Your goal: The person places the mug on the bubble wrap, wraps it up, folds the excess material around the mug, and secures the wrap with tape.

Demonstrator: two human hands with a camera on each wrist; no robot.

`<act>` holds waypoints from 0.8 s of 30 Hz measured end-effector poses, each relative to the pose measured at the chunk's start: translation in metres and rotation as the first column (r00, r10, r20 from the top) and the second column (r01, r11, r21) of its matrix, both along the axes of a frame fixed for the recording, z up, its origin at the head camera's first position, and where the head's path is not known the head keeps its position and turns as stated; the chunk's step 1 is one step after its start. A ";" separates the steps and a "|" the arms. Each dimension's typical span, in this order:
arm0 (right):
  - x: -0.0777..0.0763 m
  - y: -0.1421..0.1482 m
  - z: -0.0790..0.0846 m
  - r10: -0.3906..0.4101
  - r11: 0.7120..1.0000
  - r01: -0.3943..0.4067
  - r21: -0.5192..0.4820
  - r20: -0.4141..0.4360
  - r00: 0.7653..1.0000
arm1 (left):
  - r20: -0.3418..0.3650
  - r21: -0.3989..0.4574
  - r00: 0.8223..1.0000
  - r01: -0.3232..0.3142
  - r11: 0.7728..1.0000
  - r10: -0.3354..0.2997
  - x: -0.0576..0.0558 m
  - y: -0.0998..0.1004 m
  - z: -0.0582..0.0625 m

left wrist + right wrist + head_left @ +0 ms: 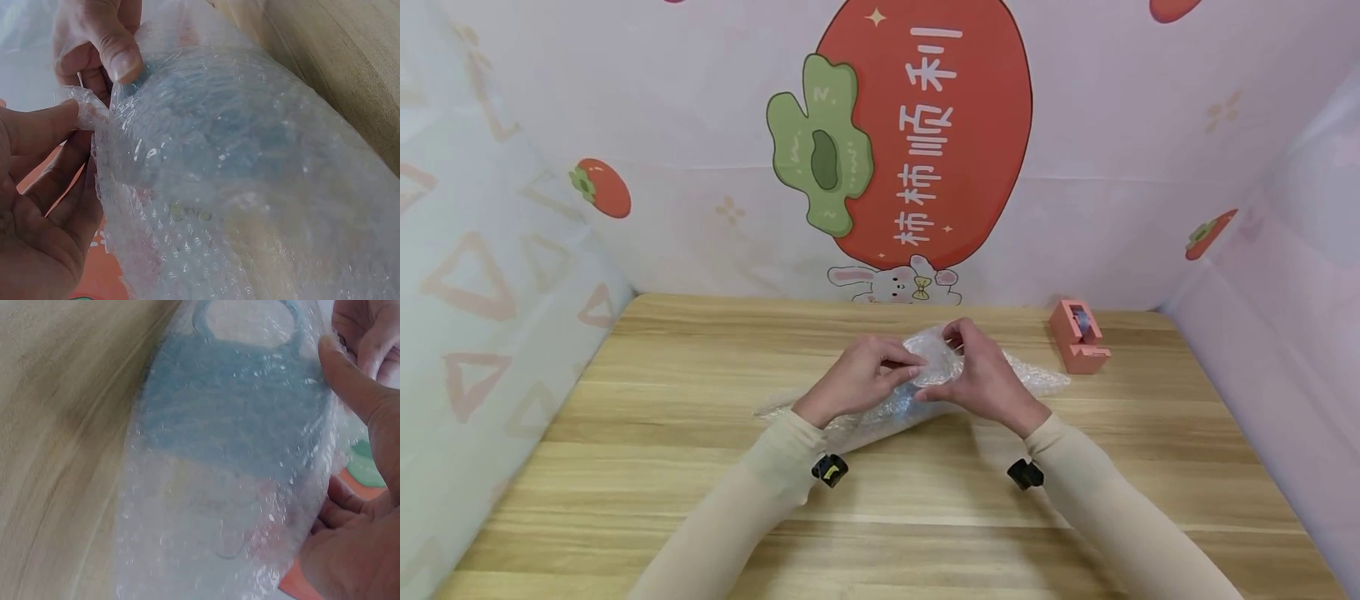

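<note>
Clear bubble wrap [871, 423] lies around a long bundle, slanted across the middle of the table. Through the wrap, the right wrist view shows a blurred object with a blue part [219, 403], a ring at one end and a pale printed part below. My left hand [863, 379] pinches a loose flap of the wrap [89, 109] between thumb and fingertips, along the bundle's far side. Close by on the right, my right hand [981, 375] grips the wrapped bundle, its thumb [350, 378] pressing on the near face and its fingers behind.
A pink tape dispenser [1078, 342] with a roll in it stands at the back right of the wooden table [662, 500]. A printed cloth backdrop [700, 233] rises behind the table, with side walls left and right. A dark wrist camera [830, 470] sits on each sleeve.
</note>
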State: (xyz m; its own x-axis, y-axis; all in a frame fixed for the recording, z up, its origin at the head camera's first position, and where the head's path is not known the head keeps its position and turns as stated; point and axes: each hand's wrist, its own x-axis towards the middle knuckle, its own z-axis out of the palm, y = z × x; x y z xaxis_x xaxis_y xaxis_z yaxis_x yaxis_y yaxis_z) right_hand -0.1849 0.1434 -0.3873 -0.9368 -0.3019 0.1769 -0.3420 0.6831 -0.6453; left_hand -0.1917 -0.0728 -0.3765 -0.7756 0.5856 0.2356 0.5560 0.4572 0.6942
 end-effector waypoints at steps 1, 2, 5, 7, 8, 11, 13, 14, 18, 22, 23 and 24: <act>0.000 0.002 0.000 0.013 1.000 -0.013 -0.006 0.000 1.000 | 0.000 0.003 1.000 0.003 1.000 -0.003 0.000 0.000 -0.001; 0.000 0.004 0.000 0.028 1.000 -0.028 -0.013 0.002 1.000 | -0.002 0.005 1.000 0.006 1.000 -0.006 0.000 0.000 -0.001; 0.000 0.009 0.001 0.069 0.997 -0.069 -0.017 0.003 0.998 | -0.008 0.003 1.000 0.010 1.000 -0.010 0.000 0.000 -0.001; -0.001 0.012 0.001 0.092 0.996 -0.092 -0.004 -0.001 0.996 | -0.005 0.001 1.000 0.011 1.000 -0.011 0.000 0.000 -0.001; -0.001 0.012 0.001 0.101 0.995 -0.101 0.006 -0.003 0.995 | -0.005 -0.003 1.000 0.009 1.000 -0.009 0.001 0.000 -0.001; -0.003 0.013 0.002 0.109 0.993 -0.108 0.044 -0.015 0.994 | -0.005 -0.022 1.000 0.012 1.000 -0.012 0.003 0.000 -0.001; -0.004 0.013 0.002 0.103 0.992 -0.101 0.069 -0.021 0.994 | -0.016 -0.031 1.000 0.018 0.999 -0.018 0.005 0.001 0.000; -0.005 0.013 0.002 0.098 0.992 -0.096 0.081 -0.025 0.995 | -0.025 -0.036 0.999 0.021 0.999 -0.021 0.005 0.001 0.000; -0.006 0.014 0.001 0.083 0.988 -0.074 0.133 -0.062 0.995 | -0.068 -0.047 0.997 0.030 0.998 -0.033 0.007 0.002 0.002; -0.008 0.017 -0.001 0.114 0.979 -0.087 0.185 -0.140 0.984 | -0.079 -0.078 0.997 0.018 0.997 -0.025 0.009 0.003 0.002; -0.009 0.018 -0.002 0.131 0.976 -0.099 0.194 -0.160 0.978 | -0.082 -0.088 0.996 0.014 0.996 -0.022 0.009 0.004 0.002; -0.009 0.018 -0.002 0.148 0.973 -0.111 0.202 -0.178 0.973 | -0.087 -0.098 0.996 0.010 0.995 -0.019 0.010 0.004 0.002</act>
State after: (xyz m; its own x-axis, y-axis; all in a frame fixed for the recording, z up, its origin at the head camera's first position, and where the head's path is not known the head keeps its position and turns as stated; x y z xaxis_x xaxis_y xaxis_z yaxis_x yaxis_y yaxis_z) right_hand -0.1941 0.1617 -0.3892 -0.8417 -0.4638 0.2764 -0.5399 0.7282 -0.4221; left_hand -0.1817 -0.0684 -0.3740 -0.7459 0.6199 0.2436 0.6197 0.5118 0.5950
